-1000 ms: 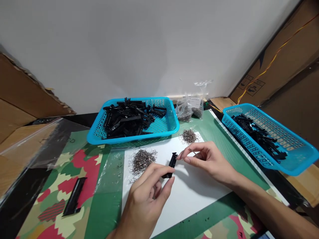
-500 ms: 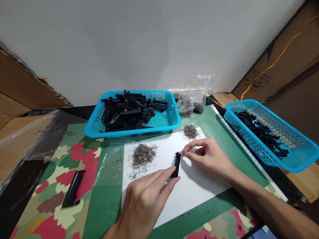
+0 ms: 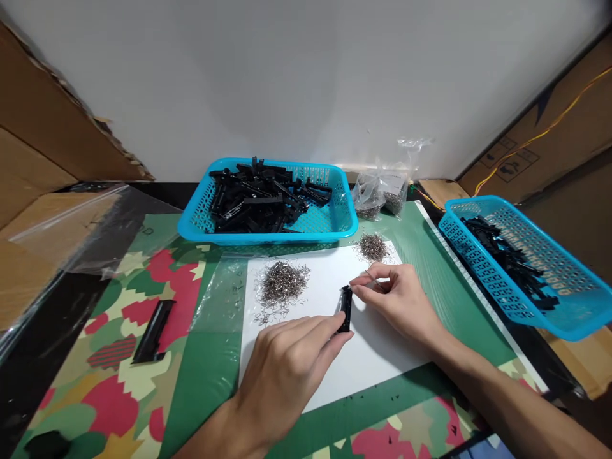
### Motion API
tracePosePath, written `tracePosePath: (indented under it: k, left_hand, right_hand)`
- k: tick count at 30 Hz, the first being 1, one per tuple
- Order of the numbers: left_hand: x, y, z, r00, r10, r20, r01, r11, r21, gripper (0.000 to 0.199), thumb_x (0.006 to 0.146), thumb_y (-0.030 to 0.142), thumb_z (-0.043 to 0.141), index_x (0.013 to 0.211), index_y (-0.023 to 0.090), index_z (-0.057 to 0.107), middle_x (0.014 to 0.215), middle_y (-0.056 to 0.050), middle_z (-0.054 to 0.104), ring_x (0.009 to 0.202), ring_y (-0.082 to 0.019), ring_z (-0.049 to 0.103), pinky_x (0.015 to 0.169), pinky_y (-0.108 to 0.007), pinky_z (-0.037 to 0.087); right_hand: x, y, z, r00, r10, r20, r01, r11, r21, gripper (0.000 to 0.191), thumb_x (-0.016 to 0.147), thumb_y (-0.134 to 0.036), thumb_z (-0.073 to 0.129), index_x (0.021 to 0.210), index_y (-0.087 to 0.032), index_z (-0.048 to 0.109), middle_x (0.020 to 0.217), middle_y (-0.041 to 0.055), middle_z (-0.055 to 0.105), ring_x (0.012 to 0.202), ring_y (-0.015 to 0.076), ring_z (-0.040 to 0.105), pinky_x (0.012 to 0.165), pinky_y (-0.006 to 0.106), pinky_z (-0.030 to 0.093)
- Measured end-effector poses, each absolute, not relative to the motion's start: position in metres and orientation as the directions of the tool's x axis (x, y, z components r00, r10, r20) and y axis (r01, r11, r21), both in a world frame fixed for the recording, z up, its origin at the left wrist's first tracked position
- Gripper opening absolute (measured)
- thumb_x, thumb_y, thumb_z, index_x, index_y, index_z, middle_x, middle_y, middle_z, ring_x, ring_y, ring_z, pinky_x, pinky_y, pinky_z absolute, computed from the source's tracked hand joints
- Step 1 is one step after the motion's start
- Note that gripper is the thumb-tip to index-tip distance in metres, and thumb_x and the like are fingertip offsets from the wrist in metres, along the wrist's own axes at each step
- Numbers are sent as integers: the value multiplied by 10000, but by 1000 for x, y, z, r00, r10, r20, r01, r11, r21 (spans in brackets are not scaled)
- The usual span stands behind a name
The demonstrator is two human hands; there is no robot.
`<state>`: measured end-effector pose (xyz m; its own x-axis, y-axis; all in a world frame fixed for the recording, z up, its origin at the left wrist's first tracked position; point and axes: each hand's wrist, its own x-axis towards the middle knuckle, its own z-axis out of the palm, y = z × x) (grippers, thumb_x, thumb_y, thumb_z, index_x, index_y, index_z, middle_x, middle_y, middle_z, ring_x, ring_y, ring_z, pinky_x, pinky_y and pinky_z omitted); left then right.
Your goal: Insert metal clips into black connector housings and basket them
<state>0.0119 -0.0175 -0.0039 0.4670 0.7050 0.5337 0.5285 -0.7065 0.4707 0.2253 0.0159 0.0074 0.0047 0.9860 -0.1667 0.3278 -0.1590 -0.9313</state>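
A narrow black plastic part point(image 3: 346, 308) stands tilted over the white sheet point(image 3: 329, 376), gripped between thumb and fingers of my left hand point(image 3: 299, 366). My right hand point(image 3: 399, 299) is pinched at the part's upper end, its fingertips touching or very close to it. A thin metal wire piece point(image 3: 370, 275) shows at the right fingers; its far end is hidden. Left of the hands lies a heap of small bent metal wire pieces point(image 3: 283, 284). Another, smaller heap point(image 3: 373, 247) sits behind my right hand.
A blue basket point(image 3: 268, 239) full of black plastic parts stands at the back. A second blue basket point(image 3: 507, 293) with similar parts is at the right. Clear bags point(image 3: 393, 203) of metal pieces rest by the wall. One black part point(image 3: 153, 331) lies on the patterned cover at left.
My right fingertips have come to the upper end of the black part, where a small gap showed before. The whole view has shifted slightly.
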Motion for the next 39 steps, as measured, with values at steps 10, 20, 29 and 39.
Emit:
tracePosePath:
  k: [10, 20, 29, 39]
  left_hand:
    - [14, -17, -7, 473, 710, 521, 526, -702, 479, 152, 1052, 259, 649, 1096, 138, 730, 822, -10, 800, 645, -194, 770, 569, -328, 536]
    - [14, -19, -6, 478, 705, 525, 536, -707, 461, 144, 1059, 251, 642, 1107, 139, 718, 853, -12, 816, 663, -195, 779, 577, -332, 531]
    - [14, -19, -6, 471, 716, 515, 541, -696, 472, 155, 1057, 257, 644, 1109, 135, 724, 839, -23, 815, 651, -193, 779, 566, -324, 535]
    - [16, -21, -6, 454, 721, 523, 551, -689, 471, 175, 1077, 275, 611, 1095, 141, 722, 846, -21, 823, 654, -196, 788, 561, -322, 547]
  right_hand:
    - [219, 13, 2, 28, 999, -28, 386, -36, -922, 118, 824, -229, 718, 798, -180, 823, 849, 58, 793, 734, 188, 680, 645, 306, 486]
    - [219, 10, 4, -7, 1000, 19, 435, 20, -900, 144, 835, -223, 699, 804, -190, 836, 796, 37, 773, 660, 157, 622, 619, 298, 453]
    - [221, 8, 2, -62, 997, 37, 425, 60, -903, 156, 900, -235, 690, 868, -186, 835, 880, 56, 803, 762, 188, 694, 659, 307, 486]
    - [229, 9, 6, -143, 988, 56, 520, 123, -845, 190, 951, -218, 661, 957, -222, 851, 965, 36, 816, 716, 157, 669, 600, 290, 459]
